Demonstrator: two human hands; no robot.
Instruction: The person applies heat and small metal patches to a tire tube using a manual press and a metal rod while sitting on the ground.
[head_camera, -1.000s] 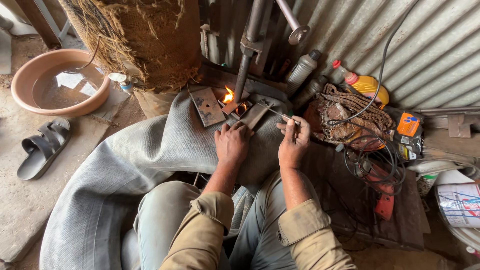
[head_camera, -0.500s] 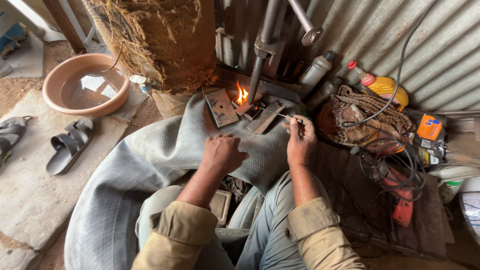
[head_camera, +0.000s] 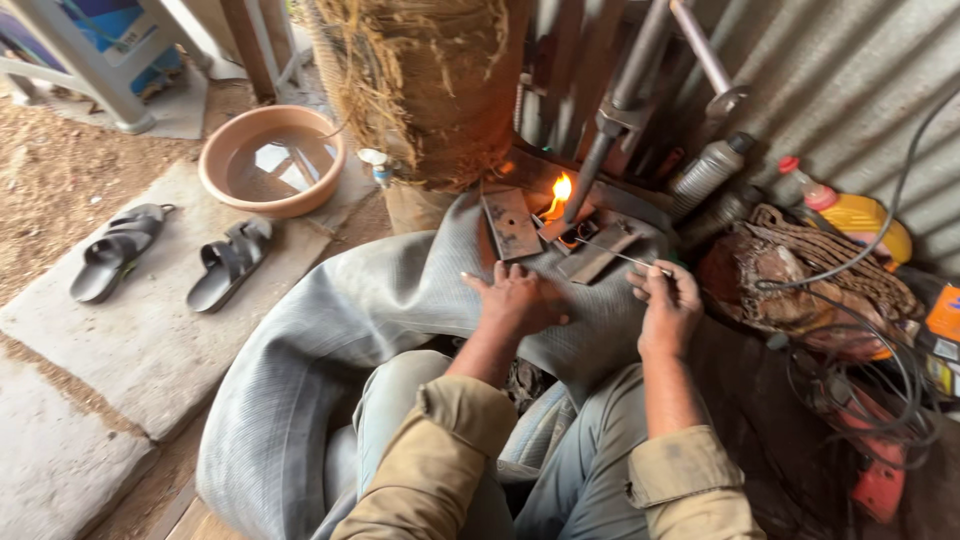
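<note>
The left hand (head_camera: 515, 300) lies flat, fingers spread and unclenched, on a large grey rubber inner tube (head_camera: 340, 320) that drapes across the person's lap and runs off the near edge of the frame, so its full loop cannot be seen. The right hand (head_camera: 668, 305) is pinched around the near end of a thin metal rod (head_camera: 615, 255); the rod slants away to the far left toward a small flame (head_camera: 560, 190), and its far tip gets lost among the dark metal there, so it is hard to say whether it touches anything. Just left of the flame a flat metal plate (head_camera: 510, 222) rests on the tube, and another flat piece (head_camera: 600, 258) lies just under the rod. An upright metal press (head_camera: 625, 100) rises behind the flame, its top cut off by the frame.

To the far left stand a round pink basin (head_camera: 272, 160) holding water and, nearer, a pair of dark sandals (head_camera: 170, 258) on a concrete slab (head_camera: 130, 340). A straw-wrapped post (head_camera: 430, 80) stands behind the tube. On the right a woven bundle (head_camera: 810, 280), probably rope or matting, sits beside a yellow bottle with a red cap (head_camera: 850, 210) and tangled black cables (head_camera: 870, 380). A red tool (head_camera: 875, 470) at the near right is half hidden under the cables and cannot be identified.
</note>
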